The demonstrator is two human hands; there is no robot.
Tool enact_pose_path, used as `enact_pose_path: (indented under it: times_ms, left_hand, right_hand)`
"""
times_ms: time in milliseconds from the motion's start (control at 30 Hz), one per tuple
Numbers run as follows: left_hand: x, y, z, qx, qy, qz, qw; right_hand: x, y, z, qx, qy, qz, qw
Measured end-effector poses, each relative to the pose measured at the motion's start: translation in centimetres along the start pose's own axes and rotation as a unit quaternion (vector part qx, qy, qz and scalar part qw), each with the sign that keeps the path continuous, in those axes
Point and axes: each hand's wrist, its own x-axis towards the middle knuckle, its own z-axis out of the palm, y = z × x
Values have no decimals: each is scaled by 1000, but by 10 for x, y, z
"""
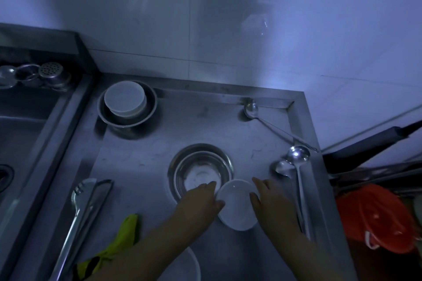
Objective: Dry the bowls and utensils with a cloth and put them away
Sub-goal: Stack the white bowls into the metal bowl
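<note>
A small white bowl [237,205] lies on the steel counter [148,148], and both hands grip its rim: my left hand [201,201] on its left edge, my right hand [269,198] on its right edge. Just behind it stands a steel bowl [201,166]. A yellow-green cloth [123,235] lies on the counter to the left of my left arm. At the back left, a white bowl sits upside down inside a steel bowl [127,105]. Two ladles [294,162] rest at the right, and a long spoon [251,107] at the back right corner. Steel tongs [84,207] lie at the front left.
A sink [27,121] lies to the left, with small steel shakers [52,73] on its back ledge. An orange bucket [376,219] stands off the counter's right edge. A dark pan handle [370,141] juts in at the right. A white rim [194,262] shows under my left arm.
</note>
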Motion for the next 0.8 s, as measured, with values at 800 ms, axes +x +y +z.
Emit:
enact_pose_path:
  times_ms: [800]
  left_hand:
    - [-3,-32,-30,-190,146,-44,970]
  right_hand:
    - [21,-53,8,170,34,4,985]
